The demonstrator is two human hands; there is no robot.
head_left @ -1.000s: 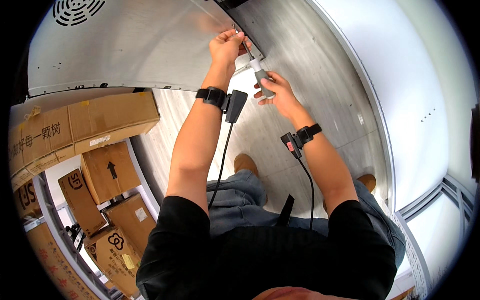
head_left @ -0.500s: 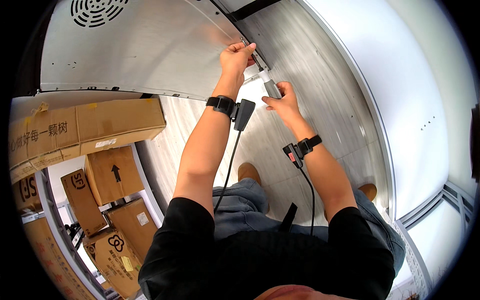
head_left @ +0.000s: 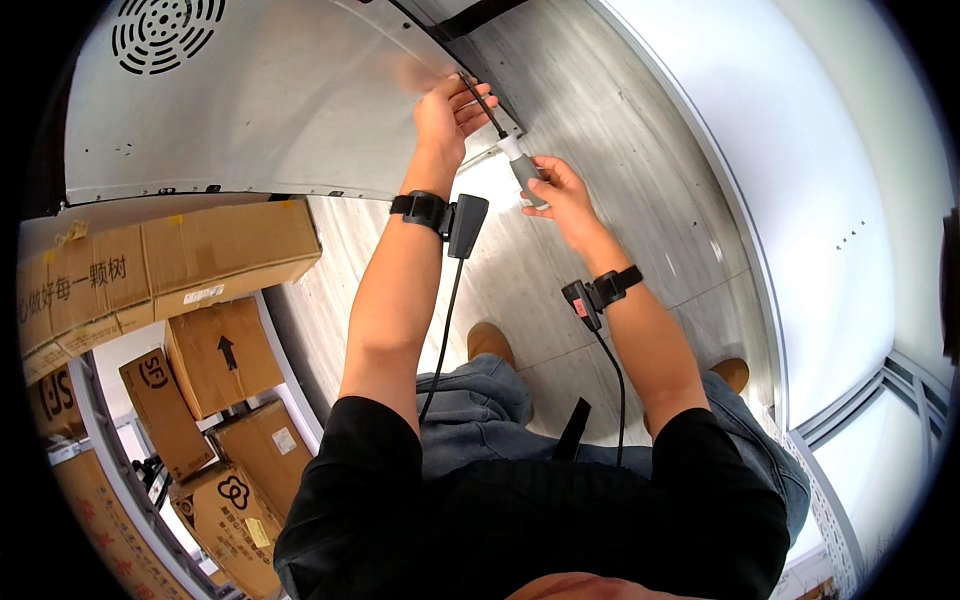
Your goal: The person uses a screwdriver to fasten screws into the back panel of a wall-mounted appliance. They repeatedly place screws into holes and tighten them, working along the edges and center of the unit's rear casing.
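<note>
My right hand (head_left: 566, 198) is wrapped round the grey and white handle of a screwdriver (head_left: 524, 172). Its long dark shaft slants up and left to the edge of a large metal panel (head_left: 270, 110). At the shaft's tip, my left hand (head_left: 445, 118) has its thumb and index finger pinched together. Whatever they hold there is too small to make out. The other left fingers are loosely extended beside the shaft. Small holes run along the panel's edges, and a round slotted vent (head_left: 168, 32) is near its far left.
Cardboard boxes (head_left: 226, 355) are stacked on a rack at the left, with a long carton (head_left: 190, 262) above them. A white curved surface (head_left: 800, 200) rises at the right. My feet stand on a pale wood-look floor (head_left: 640, 130). Cables hang from both wrist devices.
Both hands and the screwdriver have shifted slightly left in view, as has the panel. More of the shaft shows, and the lower fingers of my left hand have loosened from around it.
</note>
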